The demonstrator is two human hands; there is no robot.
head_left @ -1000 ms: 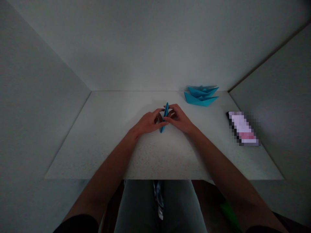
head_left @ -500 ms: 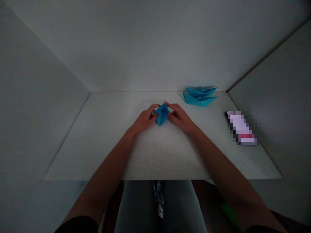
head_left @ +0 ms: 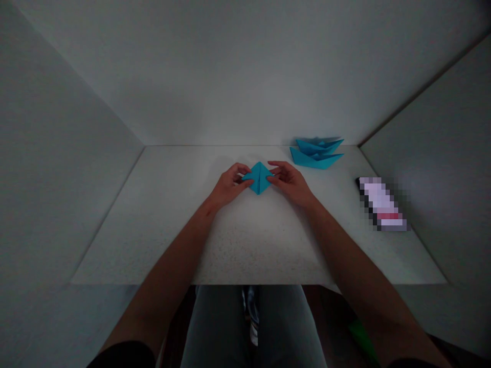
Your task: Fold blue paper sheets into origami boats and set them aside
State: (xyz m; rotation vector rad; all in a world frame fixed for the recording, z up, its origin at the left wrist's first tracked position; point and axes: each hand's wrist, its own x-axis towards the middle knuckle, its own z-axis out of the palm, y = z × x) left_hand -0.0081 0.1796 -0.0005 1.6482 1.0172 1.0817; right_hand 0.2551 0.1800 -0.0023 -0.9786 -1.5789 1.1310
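A folded blue paper diamond point(head_left: 259, 178) lies between the hands. The left hand point(head_left: 230, 185) curls over its left corner, though whether it grips is unclear; the half-open right hand point(head_left: 290, 183) touches the right corner, with two blue paper boats point(head_left: 316, 157) beyond it.

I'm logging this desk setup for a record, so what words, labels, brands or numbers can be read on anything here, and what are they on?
No text can be read anywhere in this view. The dark-edged object on the right of the white table is pixelated too heavily to read anything on it. The folded blue paper and the two blue paper boats show no visible printing.
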